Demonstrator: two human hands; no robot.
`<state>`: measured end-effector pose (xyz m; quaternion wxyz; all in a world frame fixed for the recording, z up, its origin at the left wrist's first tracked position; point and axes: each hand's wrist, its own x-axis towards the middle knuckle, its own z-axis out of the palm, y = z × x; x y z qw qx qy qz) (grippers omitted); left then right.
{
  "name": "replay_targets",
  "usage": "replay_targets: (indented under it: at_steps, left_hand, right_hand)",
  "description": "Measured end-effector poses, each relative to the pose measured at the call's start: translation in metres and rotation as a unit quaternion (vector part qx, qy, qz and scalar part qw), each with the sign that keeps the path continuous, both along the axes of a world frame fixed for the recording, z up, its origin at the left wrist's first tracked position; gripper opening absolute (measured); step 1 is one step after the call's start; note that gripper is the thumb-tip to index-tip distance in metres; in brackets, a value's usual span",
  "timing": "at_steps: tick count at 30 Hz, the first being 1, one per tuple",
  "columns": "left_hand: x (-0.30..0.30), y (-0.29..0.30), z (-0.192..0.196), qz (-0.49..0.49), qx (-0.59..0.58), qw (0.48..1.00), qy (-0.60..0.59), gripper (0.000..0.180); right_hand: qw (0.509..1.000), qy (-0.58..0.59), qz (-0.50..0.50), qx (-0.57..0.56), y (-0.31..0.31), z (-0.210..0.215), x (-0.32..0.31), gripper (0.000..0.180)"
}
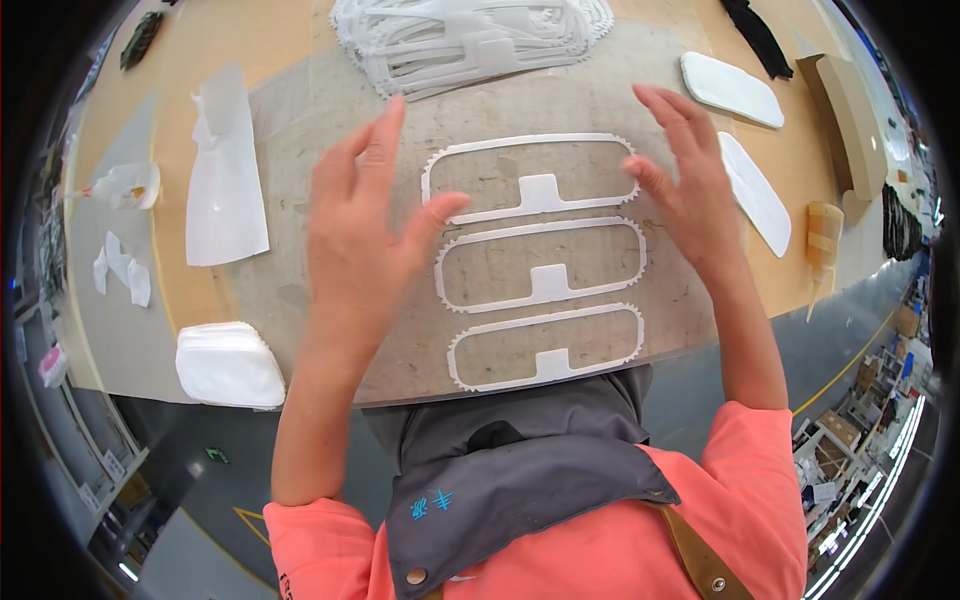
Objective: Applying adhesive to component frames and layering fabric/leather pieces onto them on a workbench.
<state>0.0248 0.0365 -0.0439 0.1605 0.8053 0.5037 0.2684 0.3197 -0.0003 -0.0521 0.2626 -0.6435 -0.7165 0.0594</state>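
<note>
Three white toothed-edge frames, each a rounded oblong ring with a square tab inside, lie in a column on the table before me: the far frame (539, 192), the middle frame (548, 284) and the near frame (552, 364). My left hand (365, 205) hovers at the left of the far frame, fingers apart and slightly blurred, with nothing in it. At that frame's right end is my right hand (685, 185), its thumb close to the toothed edge and its fingers spread. Whether the thumb touches the frame I cannot tell. A heap of similar white frames (480, 45) lies beyond.
Two white oblong pads, one far (732, 90) and one nearer (755, 195), lie at right, by a yellowish nozzle bottle (824, 240) and a cardboard box (850, 130). At left are a white sheet (228, 190), a clear bottle (128, 187), white scraps (122, 265) and stacked white pads (230, 368).
</note>
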Motion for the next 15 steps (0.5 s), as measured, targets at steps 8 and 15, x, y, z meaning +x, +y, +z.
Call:
replay_targets:
  at_steps: [8, 15]
  left_hand:
    - [0.02, -0.008, -0.027, -0.113, -0.016, 0.974, 0.195, 0.102]
    - [0.047, -0.019, -0.007, -0.159, 0.024, 0.971, 0.176, 0.1]
  right_hand:
    - [0.982, -0.102, 0.14, -0.08, -0.004, -0.002, -0.007, 0.096]
    - [0.982, -0.031, -0.181, 0.034, -0.064, 0.048, 0.151, 0.081]
